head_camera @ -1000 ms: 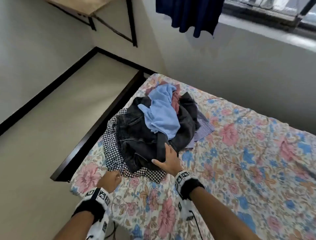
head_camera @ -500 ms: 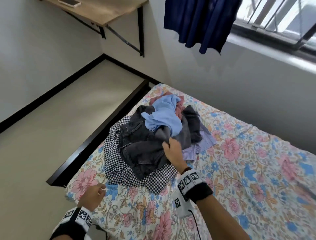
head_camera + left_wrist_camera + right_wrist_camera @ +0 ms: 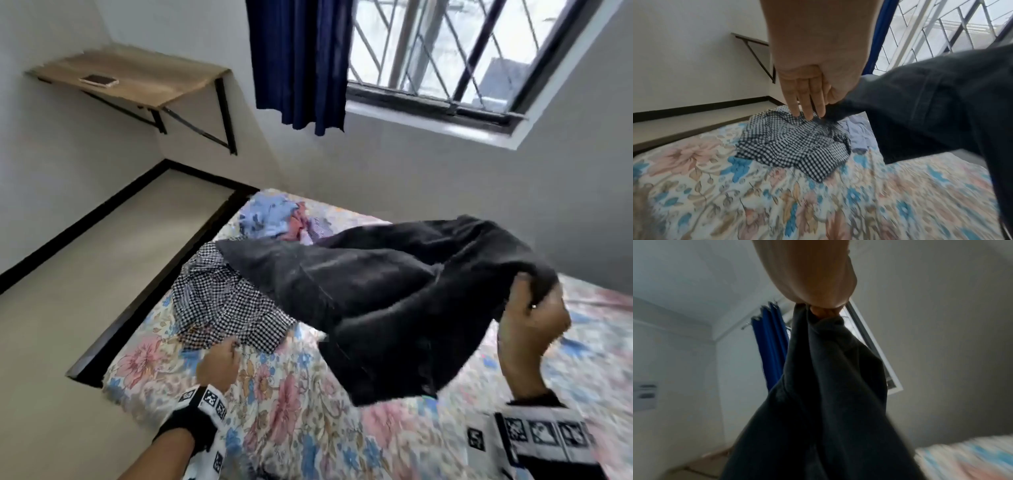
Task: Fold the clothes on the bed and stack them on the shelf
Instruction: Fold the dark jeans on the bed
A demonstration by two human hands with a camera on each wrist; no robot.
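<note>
A: Nearest me, right hand (image 3: 532, 320) raised, fist clenched round an edge of the dark denim garment (image 3: 394, 291). It hangs clear of the floral bed (image 3: 301, 411), far end trailing toward the pile.

B: Left hand (image 3: 221, 365)?

A: Low, fingers straight and slack, tips at the checked shirt (image 3: 222, 301). Gripping nothing.

B: Risks?

A: One-handed hold on heavy cloth. My guess: the trailing end drags the light blue garment (image 3: 267, 216) and the pinkish one beneath it off the bed's far edge. Bunched grip could also slip.

B: Anything holding things?

A: Only the wall shelf (image 3: 137, 77), far left. One flat dark item, maybe a phone (image 3: 99, 80). No clothes stacked there yet.
</note>
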